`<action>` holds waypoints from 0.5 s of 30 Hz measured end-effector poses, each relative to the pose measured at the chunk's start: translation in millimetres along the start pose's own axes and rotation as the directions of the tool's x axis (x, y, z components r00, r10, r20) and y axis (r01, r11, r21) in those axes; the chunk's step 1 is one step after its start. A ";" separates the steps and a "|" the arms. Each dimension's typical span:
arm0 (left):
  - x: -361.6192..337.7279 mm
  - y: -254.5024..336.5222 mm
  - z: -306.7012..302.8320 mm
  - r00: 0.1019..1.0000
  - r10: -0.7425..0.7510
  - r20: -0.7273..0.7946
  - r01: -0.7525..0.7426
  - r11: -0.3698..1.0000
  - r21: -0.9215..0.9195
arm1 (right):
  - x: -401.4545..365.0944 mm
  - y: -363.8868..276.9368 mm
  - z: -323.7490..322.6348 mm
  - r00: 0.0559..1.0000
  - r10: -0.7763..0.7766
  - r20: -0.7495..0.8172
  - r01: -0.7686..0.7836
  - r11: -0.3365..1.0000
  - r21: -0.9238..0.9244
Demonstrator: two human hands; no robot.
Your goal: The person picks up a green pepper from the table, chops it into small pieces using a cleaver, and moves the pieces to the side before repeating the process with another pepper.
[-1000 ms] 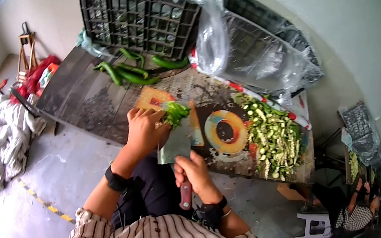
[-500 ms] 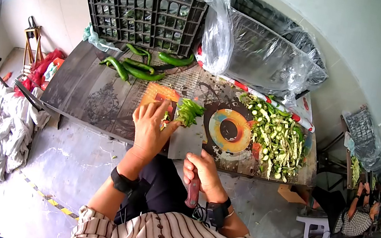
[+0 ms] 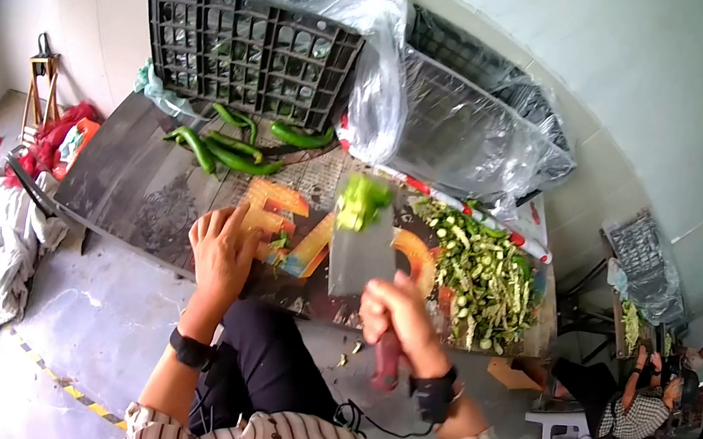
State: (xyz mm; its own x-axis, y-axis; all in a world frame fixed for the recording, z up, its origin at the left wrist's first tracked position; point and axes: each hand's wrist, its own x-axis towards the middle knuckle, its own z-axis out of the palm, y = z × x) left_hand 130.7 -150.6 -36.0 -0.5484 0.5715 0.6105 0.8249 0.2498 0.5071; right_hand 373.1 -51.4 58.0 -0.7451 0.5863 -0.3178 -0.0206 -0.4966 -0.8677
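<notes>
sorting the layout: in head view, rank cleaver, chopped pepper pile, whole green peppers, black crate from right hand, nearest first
1. cleaver, in the right hand
2. chopped pepper pile, right
3. whole green peppers, left
4. black crate, back left

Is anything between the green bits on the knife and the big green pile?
Nothing visible. The bits ride on the knife in the right hand; only bare table separates them from the pile.
</notes>
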 end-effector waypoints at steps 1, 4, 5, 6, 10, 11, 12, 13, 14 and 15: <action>-0.9 -0.3 0.6 1.000 -0.009 0.004 0.009 1.000 0.000 | 5.8 -29.6 -0.8 0.994 -0.102 0.031 0.106 0.982 -0.154; -3.3 1.2 2.8 1.000 -0.021 0.016 0.020 1.000 0.007 | 26.6 -126.1 17.1 0.875 -0.474 0.104 0.484 0.837 -0.257; -3.0 2.2 1.7 0.999 -0.033 0.008 0.033 0.999 0.006 | 36.8 -148.2 18.5 0.869 -0.489 0.076 0.493 0.842 -0.217; -1.9 1.2 -0.8 0.999 -0.048 -0.008 0.048 0.999 0.011 | 53.3 -162.6 7.5 0.914 -0.403 0.042 0.405 0.908 -0.112; -3.6 -1.3 -0.9 0.992 -0.034 -0.123 0.027 0.998 -0.058 | 29.9 -112.2 -0.1 0.938 -0.343 -0.046 0.332 0.930 -0.160; -2.3 0.8 -1.9 0.990 -0.025 -0.138 0.018 0.999 -0.050 | 24.5 -92.0 0.7 0.932 -0.335 -0.137 0.315 0.937 -0.149; -1.7 1.5 -1.3 0.991 -0.041 -0.127 0.036 0.998 -0.043 | 18.9 -74.4 -0.2 0.938 -0.317 -0.142 0.302 0.946 -0.120; -2.0 1.5 -1.7 0.992 -0.026 -0.125 0.021 0.999 -0.044 | 12.5 -58.3 2.2 0.949 -0.273 -0.154 0.259 0.960 -0.110; -2.3 1.3 -2.3 0.993 -0.005 -0.122 0.000 0.999 -0.043 | 6.5 -43.1 5.2 0.958 -0.233 -0.166 0.220 0.971 -0.095; -1.9 1.8 -2.8 0.992 0.001 -0.124 -0.007 0.999 -0.046 | 2.0 -29.9 8.5 0.969 -0.186 -0.163 0.169 0.979 -0.113</action>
State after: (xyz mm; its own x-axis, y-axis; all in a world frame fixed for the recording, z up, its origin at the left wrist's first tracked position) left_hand 132.8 -153.4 -34.5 -0.5603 0.4705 0.6817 0.8214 0.2093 0.5306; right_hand 366.6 -40.8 86.6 -0.6095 0.7648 -0.2085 -0.0712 -0.3148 -0.9465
